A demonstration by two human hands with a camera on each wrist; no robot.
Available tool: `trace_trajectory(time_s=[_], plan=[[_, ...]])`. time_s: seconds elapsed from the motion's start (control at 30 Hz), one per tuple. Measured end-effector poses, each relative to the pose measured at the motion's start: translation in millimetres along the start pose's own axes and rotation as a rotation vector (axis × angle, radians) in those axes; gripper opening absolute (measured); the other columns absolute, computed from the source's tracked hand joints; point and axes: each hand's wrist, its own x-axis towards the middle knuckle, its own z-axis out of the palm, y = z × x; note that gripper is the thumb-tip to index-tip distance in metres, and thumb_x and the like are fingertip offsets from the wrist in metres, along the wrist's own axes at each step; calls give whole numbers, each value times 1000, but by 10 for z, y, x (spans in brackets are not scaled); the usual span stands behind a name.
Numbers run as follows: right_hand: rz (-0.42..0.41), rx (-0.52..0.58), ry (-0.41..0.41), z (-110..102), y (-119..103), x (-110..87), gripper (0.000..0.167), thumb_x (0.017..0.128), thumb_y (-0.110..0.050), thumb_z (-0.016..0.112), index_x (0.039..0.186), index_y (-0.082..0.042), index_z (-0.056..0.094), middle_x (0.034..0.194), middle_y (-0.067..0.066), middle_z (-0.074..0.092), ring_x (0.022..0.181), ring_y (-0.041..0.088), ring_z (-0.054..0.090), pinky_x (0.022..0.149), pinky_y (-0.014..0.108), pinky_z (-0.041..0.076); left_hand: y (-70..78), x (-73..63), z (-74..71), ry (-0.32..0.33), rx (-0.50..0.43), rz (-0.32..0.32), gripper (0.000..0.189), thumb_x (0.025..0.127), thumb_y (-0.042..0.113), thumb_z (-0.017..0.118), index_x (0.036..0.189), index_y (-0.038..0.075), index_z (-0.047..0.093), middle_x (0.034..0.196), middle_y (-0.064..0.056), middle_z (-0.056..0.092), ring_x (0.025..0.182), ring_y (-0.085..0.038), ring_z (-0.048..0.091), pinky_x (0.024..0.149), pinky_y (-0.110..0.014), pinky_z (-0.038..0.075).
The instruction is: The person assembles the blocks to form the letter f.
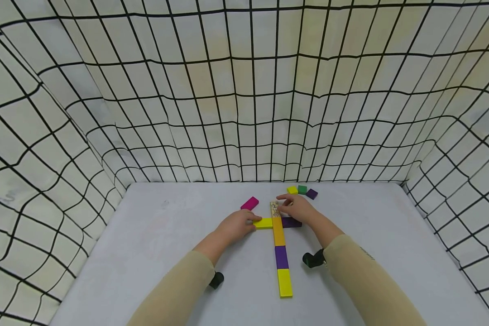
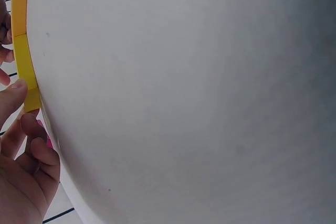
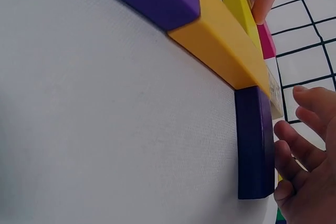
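In the head view, flat blocks form a cross on the white table. My left hand pinches the outer end of the yellow block, its left arm. That block meets an orange block on the upright. Opposite lies a dark purple block. At the top is a light block with a dark pattern. Beside it is my right hand, fingers loosely bent and nothing between them in the right wrist view. Further down the upright come a purple block and another yellow block.
A pink block lies apart behind my left hand. Beyond my right hand sit a small yellow block, a green block and a small dark purple block. Black netting hangs over pale walls around the table.
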Motion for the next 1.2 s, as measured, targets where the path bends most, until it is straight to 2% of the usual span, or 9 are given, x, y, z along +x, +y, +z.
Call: trace_trajectory(time_s=[0.2,0.4,0.63,0.77,0.9,1.1,1.2], plan=[[-60,-40,17,-28,3,-66,38,95,-32,66,131,-22,65,108,2,65,96,22,57,81,34,52,4,-12,-6,0,-7,-1,36,94,19,69,130,20,68,127,2,66,128,-23,53,107,-43,42],[-81,-64,14,-144,68,-185,38,94,-34,68,130,-21,67,110,0,65,97,22,56,77,34,51,-9,-13,10,6,4,-11,35,94,20,69,129,21,68,127,3,66,128,-22,53,107,-42,43],[-87,-28,11,-298,233,-343,39,92,-35,70,129,-20,68,113,1,65,92,22,54,71,31,49,-7,-21,6,8,-7,-11,35,94,20,69,129,22,68,127,3,65,128,-23,53,107,-42,43],[-125,-30,9,-351,346,-397,40,92,-34,71,129,-18,68,113,2,66,89,21,53,69,30,48,1,-20,6,9,1,-14,35,94,20,69,129,22,68,127,3,65,128,-23,53,107,-42,43],[-153,-42,-14,-370,438,-429,42,92,-32,71,130,-16,67,114,3,66,89,20,52,70,31,48,5,-11,12,9,-5,-20,35,94,19,69,129,22,68,127,3,65,128,-23,53,107,-43,43],[-138,-28,-90,-320,515,-426,44,90,-28,75,131,-16,66,115,3,64,87,20,51,72,31,47,16,-12,13,6,-18,-23,35,94,19,69,129,21,68,128,2,65,129,-24,51,108,-44,42],[-133,-44,-100,-285,528,-422,43,89,-25,75,130,-16,67,115,3,63,88,19,50,73,30,46,30,-28,-3,4,-34,-27,35,95,17,68,130,20,67,129,2,64,131,-25,50,110,-45,39]])
